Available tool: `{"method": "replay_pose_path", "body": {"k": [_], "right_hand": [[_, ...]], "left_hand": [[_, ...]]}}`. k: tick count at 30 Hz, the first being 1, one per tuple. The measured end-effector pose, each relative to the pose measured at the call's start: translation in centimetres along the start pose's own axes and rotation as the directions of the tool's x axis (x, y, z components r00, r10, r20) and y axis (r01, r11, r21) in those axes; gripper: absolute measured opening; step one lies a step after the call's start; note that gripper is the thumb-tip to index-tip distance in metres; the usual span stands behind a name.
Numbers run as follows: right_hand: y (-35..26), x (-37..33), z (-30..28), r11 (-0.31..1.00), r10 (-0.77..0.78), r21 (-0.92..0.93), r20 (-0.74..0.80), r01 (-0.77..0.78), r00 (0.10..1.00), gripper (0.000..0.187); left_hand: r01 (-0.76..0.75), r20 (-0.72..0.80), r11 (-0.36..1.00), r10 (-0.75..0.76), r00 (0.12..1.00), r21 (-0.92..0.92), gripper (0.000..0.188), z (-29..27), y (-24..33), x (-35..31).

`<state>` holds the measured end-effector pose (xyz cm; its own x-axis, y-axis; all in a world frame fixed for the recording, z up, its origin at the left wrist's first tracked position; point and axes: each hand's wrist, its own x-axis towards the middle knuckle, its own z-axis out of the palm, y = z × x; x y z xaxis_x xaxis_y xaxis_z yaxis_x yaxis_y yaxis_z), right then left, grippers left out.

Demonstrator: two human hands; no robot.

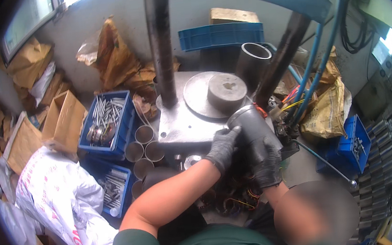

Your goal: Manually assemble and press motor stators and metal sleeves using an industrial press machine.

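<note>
A dark grey metal cylinder [249, 129] is held tilted between my two hands, at the front right corner of a press table. Black-gloved, my left hand [223, 150] grips its left side near the upper end. My right hand [268, 162], in the same kind of glove, wraps its lower right side. Just behind the cylinder, a round metal block [227, 93] sits on a wide disc [195, 96] on the steel press plate [182, 126]. Any contents of the cylinder are hidden from view.
Two dark press columns [161, 49] rise from the plate. Blue bins [129, 122] with metal rods and several open tubes [144, 134] stand at left. An upright pipe [256, 51] is behind right. A lever with a ball end [353, 183] and stacked metal cylinders [382, 165] are at right.
</note>
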<state>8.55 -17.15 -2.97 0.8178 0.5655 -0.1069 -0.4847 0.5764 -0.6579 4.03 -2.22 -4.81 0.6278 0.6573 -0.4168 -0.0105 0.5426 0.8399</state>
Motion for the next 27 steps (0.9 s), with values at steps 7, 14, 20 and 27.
{"method": "replay_pose_path", "body": {"k": [7, 14, 20, 27], "right_hand": [[0.9, 0.4, 1.8, 0.644, -0.347, -0.642, 0.241, 0.417, 0.906, 0.043], [-3.6, 4.6, 6.2, 0.358, -0.405, -0.71, 0.466, 0.606, 0.787, 0.045], [-5.0, 7.7, 13.1, 0.026, -0.135, -0.79, 0.605, 0.613, 0.785, 0.044], [-5.7, 11.6, 19.4, -0.242, 0.101, -0.798, 0.545, 0.552, 0.832, 0.029]], "left_hand": [[0.3, 0.356, 0.927, -0.209, 0.911, -0.224, 0.051, -1.0, 3.2, -0.4], [0.257, 0.623, 0.791, 0.191, 0.759, -0.555, 0.069, 1.0, 5.4, 3.3], [0.461, 0.688, 0.607, 0.204, 0.697, -0.647, 0.073, 2.7, 5.6, 5.6], [0.504, 0.745, 0.625, 0.197, 0.638, -0.596, 0.073, 2.7, 7.3, 6.3]]}}
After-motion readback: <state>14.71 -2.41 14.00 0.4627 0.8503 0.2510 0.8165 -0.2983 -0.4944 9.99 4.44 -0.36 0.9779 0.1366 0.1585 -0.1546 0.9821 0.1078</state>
